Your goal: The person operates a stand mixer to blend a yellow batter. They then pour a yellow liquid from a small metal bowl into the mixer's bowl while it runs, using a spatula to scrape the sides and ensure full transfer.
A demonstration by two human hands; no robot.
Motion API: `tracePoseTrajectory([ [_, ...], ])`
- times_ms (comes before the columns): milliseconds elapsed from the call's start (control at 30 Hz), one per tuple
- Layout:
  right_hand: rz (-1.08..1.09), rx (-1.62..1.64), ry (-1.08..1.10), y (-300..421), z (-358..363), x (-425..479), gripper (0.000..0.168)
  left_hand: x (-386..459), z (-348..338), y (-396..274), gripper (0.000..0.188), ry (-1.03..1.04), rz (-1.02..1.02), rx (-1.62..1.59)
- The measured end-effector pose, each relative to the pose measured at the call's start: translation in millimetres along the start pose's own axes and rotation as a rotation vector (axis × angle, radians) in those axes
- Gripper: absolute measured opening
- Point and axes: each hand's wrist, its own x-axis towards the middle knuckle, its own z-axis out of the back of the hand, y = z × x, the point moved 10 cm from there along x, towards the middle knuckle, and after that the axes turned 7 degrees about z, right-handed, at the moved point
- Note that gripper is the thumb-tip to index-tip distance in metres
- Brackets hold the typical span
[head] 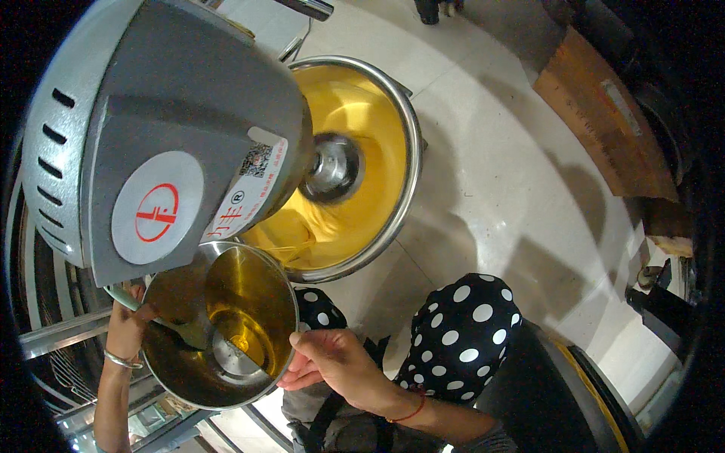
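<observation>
A deep round steel pot (249, 362) is tilted under the grey head of a stand mixer (170, 113). My right hand (334, 362) grips its right rim, thumb inside and fingers outside. At its left side my left hand (129, 323) holds a pale green handle (122, 297), apparently a tool's, partly hidden by the mixer head. Yellow liquid shows inside the pot. Thin yellow strands run from its upper rim into the large steel mixing bowl (416, 187), which holds yellow liquid around a dark round metal mixer part (334, 168).
To the left stands a metal rack (68, 340) with bars and wire. A brown cardboard piece (600, 119) lies at the upper right on the tiled floor (487, 187). My knees, in black polka-dot cloth (470, 334), are below the bowl. Someone's dark shoe (427, 11) appears at the top.
</observation>
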Motion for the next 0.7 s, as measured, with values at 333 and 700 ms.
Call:
tracePoseTrajectory([
  [333,-0.016,0.028,0.000,-1.8,-1.2,0.6,0.039,-1.2,-3.0,-6.2,0.048,0.054,0.047,0.073],
  [700,-0.035,0.042,-0.005,-0.4,-2.9,0.5,0.037,-6.8,-8.7,-14.2,0.052,0.042,0.049,0.072],
])
